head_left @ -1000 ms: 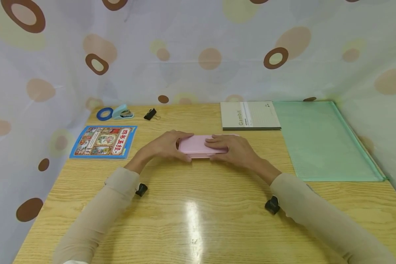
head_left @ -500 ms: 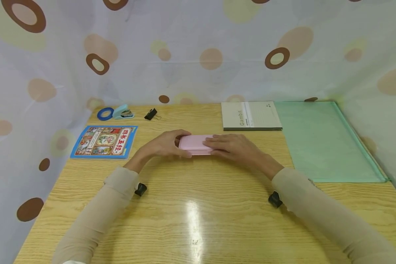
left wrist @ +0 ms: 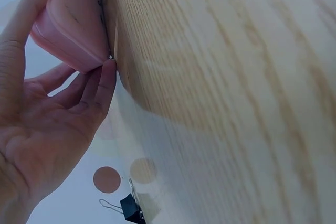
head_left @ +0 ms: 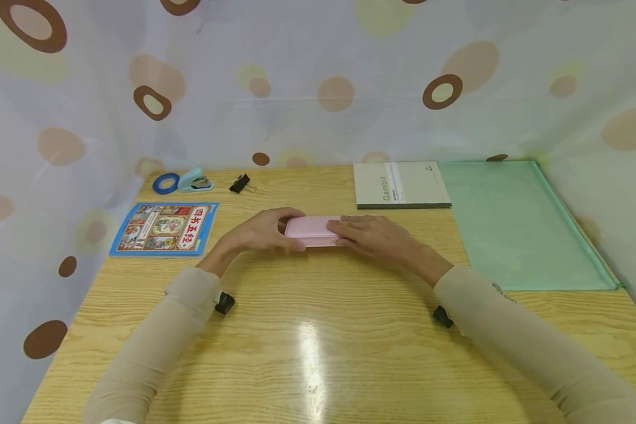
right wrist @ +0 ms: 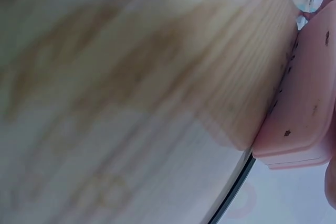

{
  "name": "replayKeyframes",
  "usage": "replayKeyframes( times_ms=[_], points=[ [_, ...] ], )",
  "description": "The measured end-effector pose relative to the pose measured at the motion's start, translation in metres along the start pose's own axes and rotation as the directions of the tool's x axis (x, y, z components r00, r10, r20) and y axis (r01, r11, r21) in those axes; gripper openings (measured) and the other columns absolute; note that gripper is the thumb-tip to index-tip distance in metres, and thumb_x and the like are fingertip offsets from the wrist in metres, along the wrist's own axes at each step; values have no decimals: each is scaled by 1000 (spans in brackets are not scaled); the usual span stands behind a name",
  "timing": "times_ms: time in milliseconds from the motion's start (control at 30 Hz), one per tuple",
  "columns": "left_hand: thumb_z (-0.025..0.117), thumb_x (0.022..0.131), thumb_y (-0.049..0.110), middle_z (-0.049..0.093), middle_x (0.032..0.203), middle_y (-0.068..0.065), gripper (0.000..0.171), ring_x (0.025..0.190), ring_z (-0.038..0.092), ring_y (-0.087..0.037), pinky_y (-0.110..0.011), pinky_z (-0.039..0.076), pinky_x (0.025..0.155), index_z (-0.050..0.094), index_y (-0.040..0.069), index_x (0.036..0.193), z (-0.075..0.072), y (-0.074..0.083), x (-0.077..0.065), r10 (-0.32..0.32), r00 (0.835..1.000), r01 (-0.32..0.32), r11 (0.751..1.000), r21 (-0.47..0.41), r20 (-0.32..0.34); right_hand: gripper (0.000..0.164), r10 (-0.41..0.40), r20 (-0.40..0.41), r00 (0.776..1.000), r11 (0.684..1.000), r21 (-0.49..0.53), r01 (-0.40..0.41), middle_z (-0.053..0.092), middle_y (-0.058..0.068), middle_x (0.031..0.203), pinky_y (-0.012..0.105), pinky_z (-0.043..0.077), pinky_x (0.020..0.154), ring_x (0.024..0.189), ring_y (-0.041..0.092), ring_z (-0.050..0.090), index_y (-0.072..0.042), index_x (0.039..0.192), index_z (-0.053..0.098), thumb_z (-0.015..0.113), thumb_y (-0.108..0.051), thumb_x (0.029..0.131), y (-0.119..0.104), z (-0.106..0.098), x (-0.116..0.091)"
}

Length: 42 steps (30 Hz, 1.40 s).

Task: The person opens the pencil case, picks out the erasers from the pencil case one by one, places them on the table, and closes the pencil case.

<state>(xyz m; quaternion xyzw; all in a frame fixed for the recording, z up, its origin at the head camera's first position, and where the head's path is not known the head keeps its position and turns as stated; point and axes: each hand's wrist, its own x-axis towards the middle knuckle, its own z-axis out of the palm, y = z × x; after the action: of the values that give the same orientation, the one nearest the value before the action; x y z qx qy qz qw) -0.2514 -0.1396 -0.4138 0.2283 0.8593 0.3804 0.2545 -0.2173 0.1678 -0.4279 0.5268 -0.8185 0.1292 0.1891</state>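
A pink pencil case (head_left: 312, 228) lies closed on the wooden table in the head view, between both hands. My left hand (head_left: 262, 229) grips its left end, thumb along the near side and fingers round the far side. In the left wrist view, fingertips (left wrist: 106, 80) touch the case's lower corner. Over the right end of the case, my right hand (head_left: 384, 238) presses on the lid with its fingers laid nearly straight across it. Dark marks dot the case's pink side (right wrist: 302, 98) in the right wrist view. Its right end is hidden under the hand.
Blue tape (head_left: 166, 183), a light blue stapler (head_left: 195, 181) and a black binder clip (head_left: 240, 183) lie at the back left. A blue-edged booklet (head_left: 164, 229) is nearer. At the back right, a notebook (head_left: 401, 185) adjoins a green mesh pouch (head_left: 530, 229).
The gap along the case's front side has narrowed as the lid went down. My right hand has flattened over the lid, its thumb no longer low at the front. The left hand keeps its grip.
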Motion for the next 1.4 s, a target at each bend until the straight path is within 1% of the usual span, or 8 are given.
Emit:
replayKeyframes(
  times_ms=[333,467,600,800,933,1067,1200,1400],
  points=[
    [87,84,41,58,137,-6,84,119,62,-26,-43,51,97,48,15,154,-1,1,-1,7,1000,-7,1000,-2,-1,51,-61,6,998,996,-71,61,69,16,132,51,59,89,112,39,71,1,140,60,34,-33,115,-2,-1,2],
    [87,84,40,58,137,-6,83,119,61,-26,-43,51,98,48,15,153,-1,2,-1,1,1000,-1,1000,-3,1,53,-64,37,997,993,-94,67,69,18,132,50,59,89,113,39,70,2,140,60,29,-33,115,-4,-3,2],
    [87,84,39,59,137,-6,83,118,62,-26,-42,51,96,48,15,153,0,2,0,3,1000,-3,1000,-6,-1,50,-69,93,993,987,-140,82,68,18,134,48,59,88,115,38,70,3,141,59,31,-29,115,-5,-6,2],
    [87,84,40,59,136,-6,84,115,63,-25,-41,52,95,48,15,154,1,-1,1,18,1000,-18,1000,11,-1,43,-70,205,976,967,-226,117,65,20,138,46,57,94,119,37,68,5,142,56,62,-13,104,-8,-11,4],
    [87,85,40,59,136,-6,84,115,62,-25,-41,52,96,47,15,154,1,0,1,17,1000,-17,1000,17,5,47,-80,213,974,958,-252,134,65,20,138,45,58,93,118,37,68,5,142,55,67,-13,101,-8,-11,4],
    [86,85,43,59,136,-6,84,116,62,-25,-41,52,95,46,16,155,0,1,3,8,1000,-9,1000,27,15,38,-118,155,981,949,-274,157,68,20,134,45,60,87,113,36,71,6,140,56,45,-18,113,-6,-10,3],
    [85,85,44,58,137,-5,84,117,62,-25,-41,51,95,47,18,155,-3,2,3,-5,1000,4,999,50,17,56,-115,95,989,970,-206,133,69,19,131,46,61,83,110,37,72,5,139,58,19,-28,115,-2,-8,3],
    [90,80,41,59,133,-4,84,115,60,-24,-41,50,97,49,18,150,-2,2,7,7,1000,-7,999,42,12,45,45,95,994,997,59,-51,69,13,134,51,55,98,121,34,67,-7,141,64,63,-33,104,10,-12,-3]
  ],
)
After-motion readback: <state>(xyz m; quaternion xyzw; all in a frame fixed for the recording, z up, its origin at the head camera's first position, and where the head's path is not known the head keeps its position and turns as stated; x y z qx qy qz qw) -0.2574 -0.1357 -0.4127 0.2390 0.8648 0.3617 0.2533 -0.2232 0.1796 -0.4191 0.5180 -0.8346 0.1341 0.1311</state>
